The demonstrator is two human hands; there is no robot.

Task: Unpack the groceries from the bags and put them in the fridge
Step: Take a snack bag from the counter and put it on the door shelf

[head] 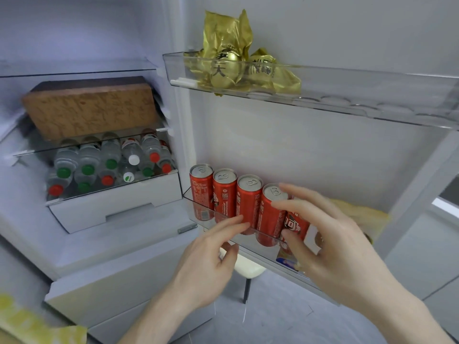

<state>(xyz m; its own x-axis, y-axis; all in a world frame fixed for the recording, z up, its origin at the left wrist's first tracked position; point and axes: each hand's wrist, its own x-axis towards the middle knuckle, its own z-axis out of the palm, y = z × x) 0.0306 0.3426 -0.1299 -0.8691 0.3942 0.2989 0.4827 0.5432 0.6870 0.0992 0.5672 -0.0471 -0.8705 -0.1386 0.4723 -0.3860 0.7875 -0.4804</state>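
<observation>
— Red cans (237,197), a row of them upright in the lower door shelf (211,214) of the fridge. Which one are you on?

— The fifth, at the right end. My right hand (330,234) has its fingers (293,204) curled round that can (296,225), thumb low on its front, fingertips reaching onto the neighbour's rim. It sits just beside the fourth can (272,209), touching it as far as I can tell.

— And your left?

— My left hand (211,254) holds nothing. Its fingers are straight and relaxed, tips resting on the clear front lip of the shelf near the third can (248,202).

— So what step is this?

— Seating a can in the row, I judge. It looks nearly down, but my hand hides its base, so I cannot tell whether it stands flat.

— Anything else in there?

— Gold foil packets (231,63) in the upper door shelf (347,95), water bottles (109,162) lying in the drawer, a brown block (92,105) on the glass above them. Something yellow (360,214) lies further along my shelf.

— Next?

— Let go without tipping the can, then draw my hand back clear of the tops. A yellow bag's edge (27,324) shows at lower left; more groceries probably wait there.
</observation>
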